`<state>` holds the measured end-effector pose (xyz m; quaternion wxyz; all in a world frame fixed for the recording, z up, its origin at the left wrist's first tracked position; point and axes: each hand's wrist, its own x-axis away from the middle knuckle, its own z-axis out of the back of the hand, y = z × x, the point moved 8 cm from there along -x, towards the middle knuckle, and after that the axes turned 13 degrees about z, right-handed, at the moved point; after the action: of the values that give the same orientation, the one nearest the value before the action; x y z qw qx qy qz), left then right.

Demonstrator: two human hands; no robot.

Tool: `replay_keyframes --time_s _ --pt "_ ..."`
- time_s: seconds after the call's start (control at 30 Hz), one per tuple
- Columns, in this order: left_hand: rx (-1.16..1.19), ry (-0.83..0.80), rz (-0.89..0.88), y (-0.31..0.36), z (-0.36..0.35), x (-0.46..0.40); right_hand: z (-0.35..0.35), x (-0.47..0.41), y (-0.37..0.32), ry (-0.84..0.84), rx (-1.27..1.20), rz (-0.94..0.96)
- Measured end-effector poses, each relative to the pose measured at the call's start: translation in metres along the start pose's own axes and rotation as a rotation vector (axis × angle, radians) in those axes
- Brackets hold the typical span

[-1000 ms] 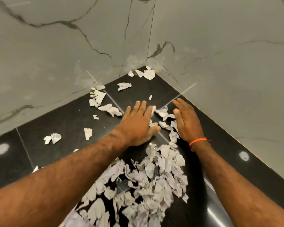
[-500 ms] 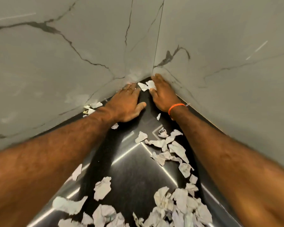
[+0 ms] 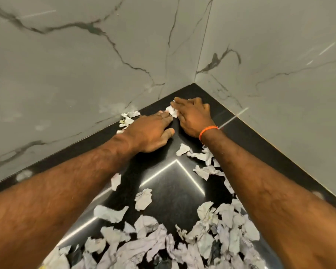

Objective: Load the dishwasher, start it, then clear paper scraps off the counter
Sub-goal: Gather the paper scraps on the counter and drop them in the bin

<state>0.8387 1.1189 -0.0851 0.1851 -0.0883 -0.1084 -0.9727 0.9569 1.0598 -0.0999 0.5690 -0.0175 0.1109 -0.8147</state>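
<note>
Torn white paper scraps lie on a glossy black counter [image 3: 173, 191] that runs into a wall corner. My left hand [image 3: 149, 133] lies flat, palm down, fingers stretched toward the corner. My right hand [image 3: 194, 117], with an orange band at the wrist, lies flat beside it. A small scrap [image 3: 172, 111] is squeezed between the fingertips of both hands. A few scraps [image 3: 128, 118] sit by the left wall, just beyond my left hand. A large heap of crumpled scraps [image 3: 182, 243] lies near me between my forearms.
Grey marbled walls [image 3: 85, 65] close the counter on the left and right and meet at the corner [image 3: 194, 84]. Loose scraps [image 3: 202, 164] trail along my right forearm. Bright light streaks reflect off the counter.
Both hands have drawn back a little from the corner toward me, sliding the small scrap between them. One second ago they were flat over scraps farther from the corner.
</note>
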Motion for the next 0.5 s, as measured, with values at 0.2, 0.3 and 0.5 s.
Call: replay_keyframes --time_s 0.2,0.3,0.5 --pt "0.117 0.285 0.062 -0.047 0.031 0.05 -0.005 0.015 -0.037 -0.011 -0.274 0.006" --pt "0.068 0.171 0.21 -0.072 0.014 0.05 -0.016 0.008 -0.052 -0.087 -0.051 -0.028" --pt "0.216 0.075 0.154 -0.055 -0.014 0.094 -0.029 0.036 -0.107 -0.175 -0.095 0.172"
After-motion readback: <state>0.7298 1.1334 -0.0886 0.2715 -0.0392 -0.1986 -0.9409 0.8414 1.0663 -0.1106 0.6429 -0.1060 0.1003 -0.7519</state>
